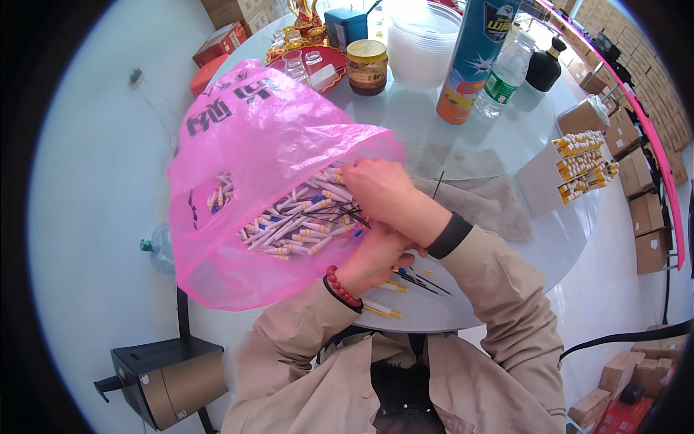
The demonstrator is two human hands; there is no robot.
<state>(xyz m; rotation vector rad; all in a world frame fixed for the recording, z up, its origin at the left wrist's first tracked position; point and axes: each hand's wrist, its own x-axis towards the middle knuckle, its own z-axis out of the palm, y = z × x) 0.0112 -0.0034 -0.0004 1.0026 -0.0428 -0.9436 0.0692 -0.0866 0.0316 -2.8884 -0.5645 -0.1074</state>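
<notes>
A large pink plastic bag point(267, 145) lies with its mouth toward me, full of small white sticks point(296, 224) with yellow bands, mixed with thin black rods and blue bits. My right hand point(387, 189) reaches into the bag's mouth, its fingers curled at the heap; what they pinch is hidden. Just below it, my left hand point(376, 259) is closed, palm side out of sight, beside the heap's near edge. Thin black rods point(426, 281) stick out past its fingers, but whether it holds them or they lie on the table I cannot tell. Yellow-ended white sticks point(382, 309) lie below it.
To the right, a white box point(538, 181) holds rows of yellow-and-white sticks beside a grey cloth point(484, 202). Along the back stand a brown-filled jar point(366, 69), stacked clear bowls point(423, 47), a tall blue can point(473, 61), a clear bottle point(504, 76) and a dark bottle point(544, 66).
</notes>
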